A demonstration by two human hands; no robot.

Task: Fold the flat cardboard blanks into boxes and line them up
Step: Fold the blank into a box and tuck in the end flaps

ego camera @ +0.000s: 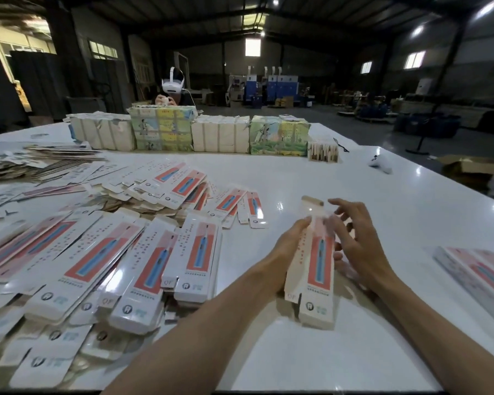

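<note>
A long white carton (315, 269) with a red and blue print is held upright and tilted above the white table (297, 363), its far end flap open and blurred. My left hand (290, 246) grips its left side. My right hand (354, 238) is beside its right edge with fingers spread, touching the upper part. Many flat blanks (103, 260) of the same print lie in a loose heap at the left. Finished boxes (479, 272) lie side by side at the right edge.
Bundled stacks of other printed cartons (220, 134) stand in a row at the table's far side. A person wearing a headset (172, 89) sits behind them. A small white object (381, 163) lies far right. Brown flat blanks (35, 163) pile at far left.
</note>
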